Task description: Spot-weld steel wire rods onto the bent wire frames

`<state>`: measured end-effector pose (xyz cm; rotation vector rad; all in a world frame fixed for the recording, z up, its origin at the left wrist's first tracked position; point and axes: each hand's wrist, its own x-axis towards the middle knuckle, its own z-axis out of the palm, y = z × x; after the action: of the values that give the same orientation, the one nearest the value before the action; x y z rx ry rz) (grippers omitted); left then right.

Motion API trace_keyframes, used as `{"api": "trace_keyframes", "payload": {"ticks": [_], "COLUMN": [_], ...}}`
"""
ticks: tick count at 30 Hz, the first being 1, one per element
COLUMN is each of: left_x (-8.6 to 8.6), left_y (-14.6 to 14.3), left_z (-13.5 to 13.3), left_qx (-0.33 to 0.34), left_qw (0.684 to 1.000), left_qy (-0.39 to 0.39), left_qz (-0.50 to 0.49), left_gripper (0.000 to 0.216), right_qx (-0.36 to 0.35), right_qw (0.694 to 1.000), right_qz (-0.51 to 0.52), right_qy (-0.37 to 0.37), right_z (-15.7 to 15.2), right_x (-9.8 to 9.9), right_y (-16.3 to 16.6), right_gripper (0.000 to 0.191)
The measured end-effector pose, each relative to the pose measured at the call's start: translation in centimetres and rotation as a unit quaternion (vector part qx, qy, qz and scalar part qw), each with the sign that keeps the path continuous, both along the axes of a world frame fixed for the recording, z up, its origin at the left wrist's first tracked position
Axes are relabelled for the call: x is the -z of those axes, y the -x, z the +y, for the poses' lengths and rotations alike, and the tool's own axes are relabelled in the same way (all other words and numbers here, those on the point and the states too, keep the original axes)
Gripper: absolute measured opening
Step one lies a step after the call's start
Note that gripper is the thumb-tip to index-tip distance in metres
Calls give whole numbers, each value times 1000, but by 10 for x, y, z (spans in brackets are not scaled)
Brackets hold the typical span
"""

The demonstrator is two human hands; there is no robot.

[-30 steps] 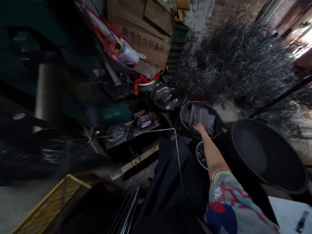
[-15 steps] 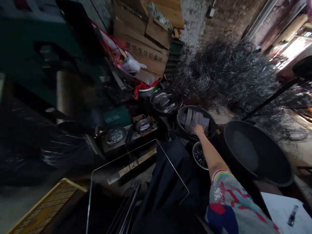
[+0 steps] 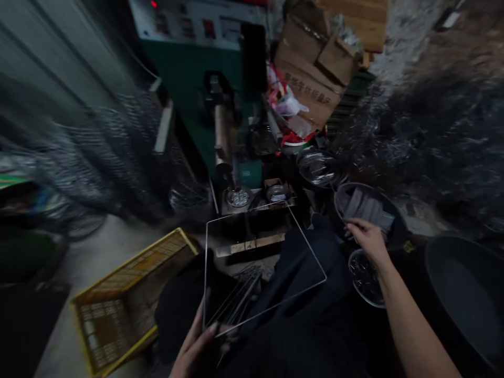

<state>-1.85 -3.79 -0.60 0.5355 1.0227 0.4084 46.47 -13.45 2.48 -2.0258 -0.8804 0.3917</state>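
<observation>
My left hand (image 3: 197, 346) at the bottom of the view grips the near edge of a thin square wire frame (image 3: 303, 244) that lies across my dark-clothed lap. My right hand (image 3: 364, 239) is closed at the near rim of a dark round basin (image 3: 397, 233) full of flat grey metal strips (image 3: 364, 207). What its fingers hold is too blurred to name. Below that hand sits a small round bowl (image 3: 364, 275) of small metal pieces.
A green machine (image 3: 197, 79) with a control panel stands ahead. A small bench (image 3: 255, 202) holds two little dishes. A yellow mesh crate (image 3: 126, 294) lies at lower left. A large black basin (image 3: 464, 294) sits at right, tangled wire heaps behind, cardboard boxes (image 3: 315, 68) above.
The view has swung left and down. My right hand drew back from the strips to the basin's near rim. My left hand has come into view holding the wire frame.
</observation>
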Motion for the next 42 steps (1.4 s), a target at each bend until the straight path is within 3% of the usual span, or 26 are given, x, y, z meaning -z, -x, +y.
{"api": "trace_keyframes", "payload": {"ticks": [2, 5, 10, 15, 20, 26, 36, 42], "left_x": [10, 16, 19, 15, 23, 43, 16, 23], "left_y": [0, -8, -29, -22, -9, -27, -16, -13], "left_z": [-5, -9, -2, 0, -4, -9, -4, -7], "left_qx": [-57, -95, -76, -73, -74, -50, -33, -39], "left_qw": [998, 995, 991, 989, 991, 991, 989, 986], "left_qy": [-16, -22, -64, -84, -81, -25, -100, -110], "left_qz": [8, -14, -84, -99, -80, -122, -106, -117], "left_gripper": [111, 114, 111, 108, 111, 114, 103, 102], "right_qx": [-89, -205, -317, -417, -438, -419, -455, -478], "right_qw": [992, 973, 946, 897, 884, 881, 860, 846], "right_qz": [74, 100, -57, -118, -133, -189, -193, -193], "right_qy": [-50, -33, 38, 93, 99, 111, 128, 135], "right_z": [-9, -17, -8, 10, 20, 18, 27, 37], "right_x": [-18, -50, -78, -67, -57, -61, -40, -34], "right_y": [34, 67, 95, 129, 138, 133, 148, 158], "right_gripper": [44, 59, 66, 71, 76, 71, 70, 68]}}
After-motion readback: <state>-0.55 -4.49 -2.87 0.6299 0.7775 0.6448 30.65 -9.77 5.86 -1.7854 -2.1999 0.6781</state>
